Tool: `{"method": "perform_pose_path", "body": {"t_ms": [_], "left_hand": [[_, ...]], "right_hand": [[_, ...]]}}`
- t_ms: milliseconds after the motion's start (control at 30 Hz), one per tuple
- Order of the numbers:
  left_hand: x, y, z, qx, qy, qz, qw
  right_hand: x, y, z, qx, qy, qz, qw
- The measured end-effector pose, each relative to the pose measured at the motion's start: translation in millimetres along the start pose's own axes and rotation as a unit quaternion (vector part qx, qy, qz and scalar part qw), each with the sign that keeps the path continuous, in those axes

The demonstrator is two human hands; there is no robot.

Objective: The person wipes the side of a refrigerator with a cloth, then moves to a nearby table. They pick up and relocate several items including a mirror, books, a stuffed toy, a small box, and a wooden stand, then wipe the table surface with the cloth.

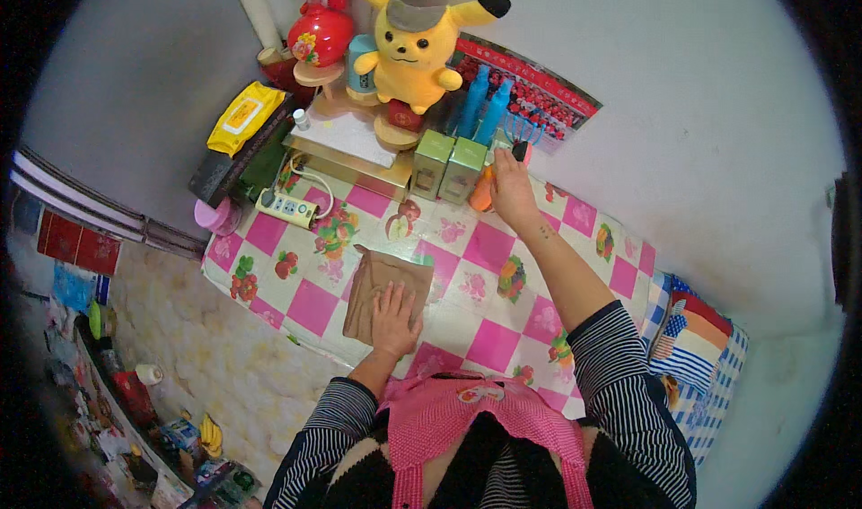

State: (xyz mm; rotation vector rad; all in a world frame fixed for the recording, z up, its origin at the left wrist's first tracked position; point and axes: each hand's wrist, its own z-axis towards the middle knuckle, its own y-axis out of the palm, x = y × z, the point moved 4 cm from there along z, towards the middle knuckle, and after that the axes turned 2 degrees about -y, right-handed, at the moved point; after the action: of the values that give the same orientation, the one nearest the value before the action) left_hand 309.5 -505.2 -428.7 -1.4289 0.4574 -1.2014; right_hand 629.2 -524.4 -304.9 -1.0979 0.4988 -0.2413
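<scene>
My left hand (396,317) lies flat with spread fingers on a folded brown cloth (388,290), which rests on the pink-and-white checked tablecloth (495,344). My right hand (513,189) reaches to the back of the table, beside an orange bottle-like object (481,191) that it partly hides. Whether its fingers grip that object cannot be told. Two green boxes (431,165) stand just left of it, and two blue bottles (493,112) stand behind. A black-and-pink item (522,152) is close to the right fingertips.
At the back left are a power strip (288,207), a white-topped stand (350,132), a yellow plush toy (414,58), a red round vase (322,36) and a yellow wipes pack (246,117). A pink container (217,216) sits at the left corner; folded fabric (693,341) lies at right.
</scene>
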Motion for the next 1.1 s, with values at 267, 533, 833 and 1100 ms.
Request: {"method": "perform_pose_path", "body": {"t_ms": [267,533,833,1100], "left_hand": [[1.0,1.6,-1.5,0.015,0.009,0.028,0.999],[-17.1,7.5,6.6,-0.009,-0.031,-0.070,0.997],[19.0,-28.8,42.3,-0.137,-0.069,-0.045,0.987],[7.0,18.0,11.1,-0.130,-0.034,0.056,0.989]], "right_hand": [[3.0,-37.7,-47.6,-0.011,0.010,0.058,0.998],[5.4,-81.2,-157.8,0.033,0.015,0.073,0.997],[-6.8,-157.7,-330.9,0.056,0.324,0.102,0.939],[-34.2,-211.7,-436.9,0.196,0.433,0.075,0.876]]}}
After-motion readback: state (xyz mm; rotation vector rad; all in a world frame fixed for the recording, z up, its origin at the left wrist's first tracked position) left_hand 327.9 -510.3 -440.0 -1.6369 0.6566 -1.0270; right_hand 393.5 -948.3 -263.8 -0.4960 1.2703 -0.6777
